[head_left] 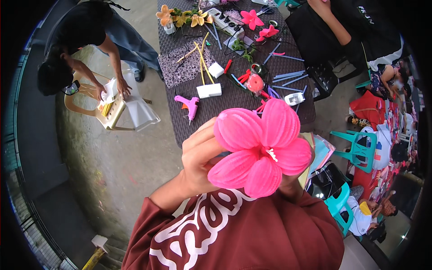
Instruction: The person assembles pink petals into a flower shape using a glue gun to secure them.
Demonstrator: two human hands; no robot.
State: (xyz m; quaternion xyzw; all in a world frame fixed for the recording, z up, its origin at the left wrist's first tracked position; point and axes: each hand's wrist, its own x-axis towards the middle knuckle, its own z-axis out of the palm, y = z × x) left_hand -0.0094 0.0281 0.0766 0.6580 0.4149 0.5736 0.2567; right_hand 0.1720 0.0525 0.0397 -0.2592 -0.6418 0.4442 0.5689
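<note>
A large bright pink fuzzy flower (284,123) with ridged petals and white stamens faces up close in front of my chest. My left hand (198,157) is closed at its left side, fingers curled behind the petals. Most of my right hand (291,183) is hidden behind the lower right petals, and its fingers do not show. Just beyond the flower, a purple glue gun (191,107) lies on the dark woven table (180,128), beside a white foam block (209,90) with yellow stems stuck in it.
Blue glue sticks (289,75), a tape dispenser (294,99) and a pink ribbon roll (255,83) lie on the table. Finished orange flowers (198,19) and a power strip (227,24) are farther back. At left, another person bends over a beige chair (118,112). Teal chairs (362,148) stand right.
</note>
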